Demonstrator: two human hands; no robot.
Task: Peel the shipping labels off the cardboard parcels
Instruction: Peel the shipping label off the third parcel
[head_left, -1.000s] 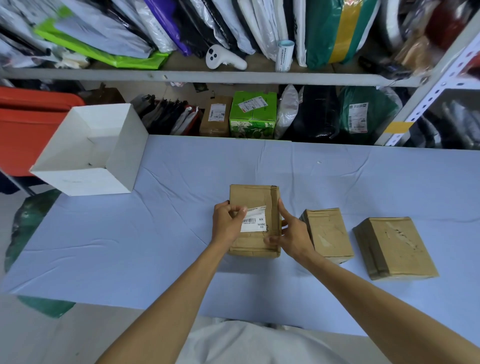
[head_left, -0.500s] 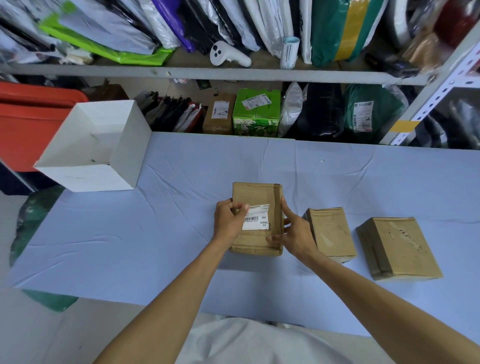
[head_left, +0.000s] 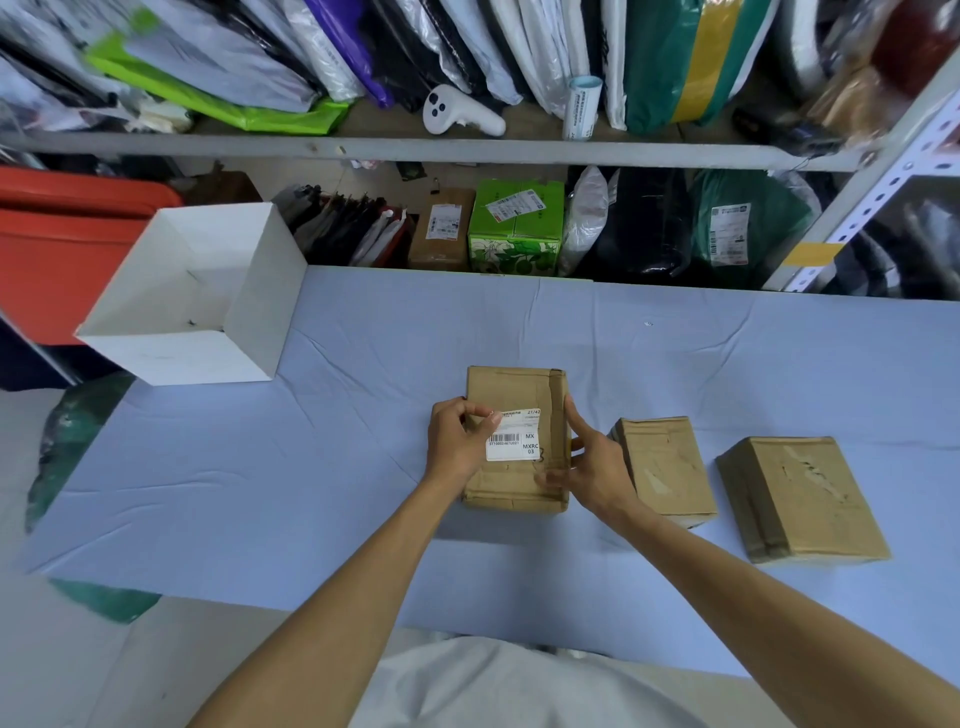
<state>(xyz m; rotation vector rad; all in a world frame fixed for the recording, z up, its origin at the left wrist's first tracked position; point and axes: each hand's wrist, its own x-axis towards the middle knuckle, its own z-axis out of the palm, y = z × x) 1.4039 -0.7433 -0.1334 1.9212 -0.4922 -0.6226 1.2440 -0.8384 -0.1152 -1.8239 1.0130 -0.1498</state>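
Observation:
A brown cardboard parcel (head_left: 514, 387) lies on the blue-covered table (head_left: 332, 467) in front of me. A white shipping label (head_left: 517, 441) with a barcode is stuck on its top. My left hand (head_left: 457, 441) pinches the label's upper left corner, which looks slightly lifted. My right hand (head_left: 592, 467) holds the parcel's right edge, fingers spread along the side and thumb on top. Two more brown parcels, one (head_left: 670, 467) just right of my right hand and one (head_left: 800, 499) further right, show no labels on top.
An open white box (head_left: 260, 312) stands at the table's far left corner. Behind the table, shelves hold mailer bags, a green carton (head_left: 517, 228), a small labelled box (head_left: 441, 228) and a white controller (head_left: 457, 111). A red bin (head_left: 62, 234) sits at left.
My left thumb and finger have worked at the label's upper left corner, which now looks lifted a little. The parcel and my right hand have barely moved.

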